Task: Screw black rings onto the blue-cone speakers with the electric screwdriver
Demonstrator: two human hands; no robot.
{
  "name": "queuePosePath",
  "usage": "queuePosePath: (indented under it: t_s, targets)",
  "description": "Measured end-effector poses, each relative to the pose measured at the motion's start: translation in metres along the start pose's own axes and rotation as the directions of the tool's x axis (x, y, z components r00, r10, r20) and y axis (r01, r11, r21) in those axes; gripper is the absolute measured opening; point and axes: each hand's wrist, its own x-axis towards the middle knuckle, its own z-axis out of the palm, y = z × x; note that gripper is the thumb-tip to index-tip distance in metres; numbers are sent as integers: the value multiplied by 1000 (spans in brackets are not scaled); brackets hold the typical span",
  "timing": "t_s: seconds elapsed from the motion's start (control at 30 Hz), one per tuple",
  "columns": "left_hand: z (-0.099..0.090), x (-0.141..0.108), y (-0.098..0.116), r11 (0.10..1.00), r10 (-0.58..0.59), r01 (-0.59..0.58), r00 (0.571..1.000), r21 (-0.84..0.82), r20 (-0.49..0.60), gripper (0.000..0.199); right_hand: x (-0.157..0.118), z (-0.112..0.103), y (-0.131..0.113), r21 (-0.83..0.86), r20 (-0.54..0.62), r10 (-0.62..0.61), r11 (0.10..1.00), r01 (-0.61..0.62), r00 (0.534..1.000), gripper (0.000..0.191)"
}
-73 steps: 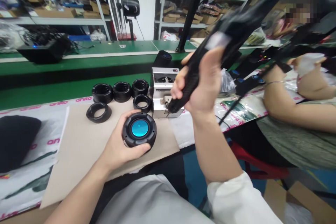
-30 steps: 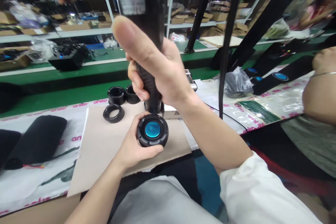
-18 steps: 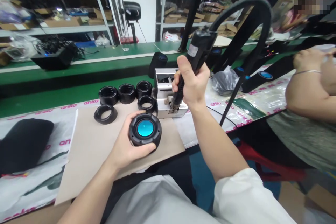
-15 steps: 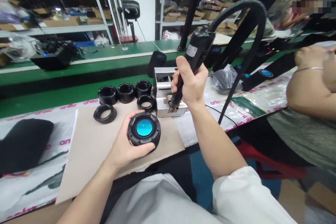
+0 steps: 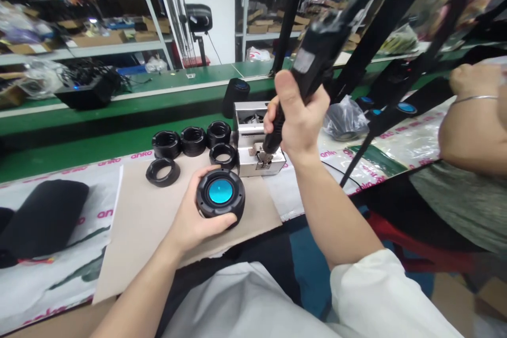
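My left hand (image 5: 198, 216) is wrapped round a black round speaker part (image 5: 221, 191) with a shiny blue centre, over a brown cardboard sheet (image 5: 146, 232). My right hand (image 5: 299, 113) grips a black electric screwdriver (image 5: 315, 58) with a thick cable at its top. The tool's lower end is over the front of a silver metal screw feeder (image 5: 259, 161); its very tip is hard to make out. Several black rings (image 5: 193, 141) stand behind the speaker part, left of the feeder.
A black fabric-covered piece (image 5: 51, 216) lies at the left. Behind the feeder stands a black cylinder (image 5: 236, 96). A clear plastic bag (image 5: 346, 119) lies to its right. Another person's arm (image 5: 471, 132) rests at the far right, near more black cylinders.
My right hand and the screwdriver have risen slightly and moved right, with the tool's lower end higher above the feeder front. The view has shifted a little; my left hand keeps its hold.
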Motion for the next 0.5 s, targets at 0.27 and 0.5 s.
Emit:
queuePosePath:
  t_s: [0.27,0.5]
  targets:
    - [-1,1,-2,1000,14,-14,1000,-10,9,83,-14,0,24,-15,-2,75,997,-75,997,44]
    - [1,3,-1,1000,15,-15,1000,-26,26,86,-20,-1,-23,179,55,160,970,-167,986,46]
